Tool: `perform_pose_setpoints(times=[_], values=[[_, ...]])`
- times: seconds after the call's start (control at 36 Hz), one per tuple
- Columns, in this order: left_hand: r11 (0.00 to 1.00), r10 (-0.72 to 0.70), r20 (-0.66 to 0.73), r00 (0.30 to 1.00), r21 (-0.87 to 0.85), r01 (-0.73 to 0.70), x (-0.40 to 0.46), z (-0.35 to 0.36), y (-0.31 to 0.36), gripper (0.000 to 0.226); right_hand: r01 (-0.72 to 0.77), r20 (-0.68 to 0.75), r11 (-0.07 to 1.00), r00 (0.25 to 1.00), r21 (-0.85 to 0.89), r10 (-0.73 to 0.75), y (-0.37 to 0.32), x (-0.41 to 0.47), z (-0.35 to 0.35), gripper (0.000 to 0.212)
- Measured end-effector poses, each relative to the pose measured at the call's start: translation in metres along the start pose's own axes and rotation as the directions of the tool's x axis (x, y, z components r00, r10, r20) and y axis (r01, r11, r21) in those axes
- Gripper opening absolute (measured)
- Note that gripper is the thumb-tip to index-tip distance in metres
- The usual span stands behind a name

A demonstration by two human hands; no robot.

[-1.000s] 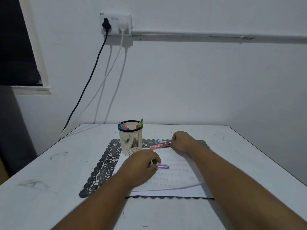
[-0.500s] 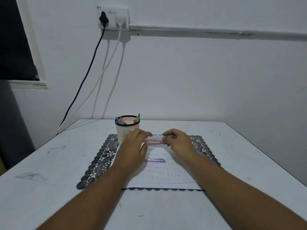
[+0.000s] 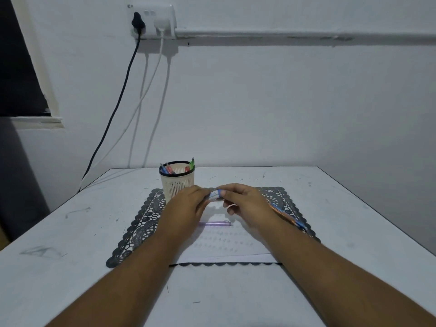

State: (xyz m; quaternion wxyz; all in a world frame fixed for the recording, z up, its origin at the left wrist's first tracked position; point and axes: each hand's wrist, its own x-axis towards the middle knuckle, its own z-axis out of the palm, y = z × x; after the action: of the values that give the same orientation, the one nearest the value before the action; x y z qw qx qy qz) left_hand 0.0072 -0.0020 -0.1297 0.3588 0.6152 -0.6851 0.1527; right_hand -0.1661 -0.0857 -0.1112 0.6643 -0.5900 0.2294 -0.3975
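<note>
**Head view.** A pen (image 3: 215, 195) was held roughly level above the far edge of a sheet of paper (image 3: 224, 252), between the two hands. The left hand (image 3: 186, 210) pinched its left end with curled fingertips. The right hand (image 3: 247, 206) pinched its right end between thumb and forefinger, with the other fingers loosely curled beneath. Only a short pale stretch of barrel with a blue part showed between the fingertips, and blur hid any finer detail.

**Container.** A cream slotted pen holder (image 3: 177, 185) with a dark rim stood upright on the far left part of a black lace mat (image 3: 139, 230), just behind the left hand. It held several pens standing on end. A green pen (image 3: 192, 163) leaned at the right side of the rim, and red and blue pens (image 3: 166, 168) leaned at the left side. Their exact number could not be told.

**Outside the holder.** A purple pen (image 3: 215, 223) lay flat and crosswise on the paper, nearer the viewer than the held pen and between the two hands. An orange pen (image 3: 286, 215) lay slantwise on the mat just beside the right wrist.

**Setting.** The paper bore faint rows of marks and lay on the mat. The mat lay on a scuffed white table (image 3: 70, 232) set against the wall. A wall socket (image 3: 153, 20) carried a black cable (image 3: 113, 114) and a white cable (image 3: 151, 90), both hanging toward the table's far left corner.
</note>
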Motion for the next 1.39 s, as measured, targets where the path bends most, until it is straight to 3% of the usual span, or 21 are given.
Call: perform_pose_setpoints(times=[0.17,0.33,0.58,0.75,0.81,0.86,0.94,1.03,1.17,1.39], values=[[0.997,0.078,-0.081,0.994,-0.002,-0.079,-0.001,0.001,-0.002,0.036,-0.163,0.049,0.957,0.987,0.24,0.155,0.0,-0.004,0.003,0.008],[0.992,0.129,-0.095,0.987,0.017,-0.128,0.0,-0.001,0.003,0.035,-0.21,0.006,0.924,0.976,0.319,0.22,0.003,-0.001,0.004,0.006],[0.992,0.097,-0.133,0.986,0.099,-0.084,0.0,0.001,0.002,0.02,-0.155,-0.013,0.974,0.987,0.165,0.159,-0.003,-0.003,0.0,0.009],[0.995,0.017,-0.029,0.999,0.104,-0.014,-0.002,-0.006,0.006,0.043,-0.211,-0.082,0.968,0.971,0.134,0.223,-0.003,-0.003,0.0,0.008],[0.998,-0.046,-0.015,0.999,0.045,0.047,-0.002,-0.007,0.006,0.044,-0.247,-0.074,0.95,0.961,0.19,0.265,-0.004,-0.002,0.001,0.007],[0.983,-0.123,-0.007,0.992,-0.137,0.121,-0.003,-0.008,0.008,0.031,-0.283,-0.063,0.933,0.951,0.221,0.303,-0.004,-0.002,0.0,0.007],[0.826,-0.268,0.073,0.961,-0.496,0.268,-0.003,-0.013,0.014,0.015,-0.336,-0.045,0.912,0.933,0.236,0.356,-0.005,-0.002,-0.001,0.008],[0.682,-0.351,0.078,0.933,-0.662,0.312,-0.002,-0.017,0.021,0.011,-0.376,-0.015,0.889,0.919,0.26,0.393,-0.004,-0.001,0.0,0.008],[0.559,-0.344,0.084,0.935,-0.782,0.276,0.002,-0.016,0.026,0.008,-0.413,0.038,0.875,0.908,0.251,0.418,0.001,-0.001,0.002,0.012],[0.557,-0.314,0.085,0.946,-0.79,0.256,0.001,-0.014,0.026,0.01,-0.435,0.05,0.831,0.893,0.348,0.447,0.003,0.001,0.002,0.009]])
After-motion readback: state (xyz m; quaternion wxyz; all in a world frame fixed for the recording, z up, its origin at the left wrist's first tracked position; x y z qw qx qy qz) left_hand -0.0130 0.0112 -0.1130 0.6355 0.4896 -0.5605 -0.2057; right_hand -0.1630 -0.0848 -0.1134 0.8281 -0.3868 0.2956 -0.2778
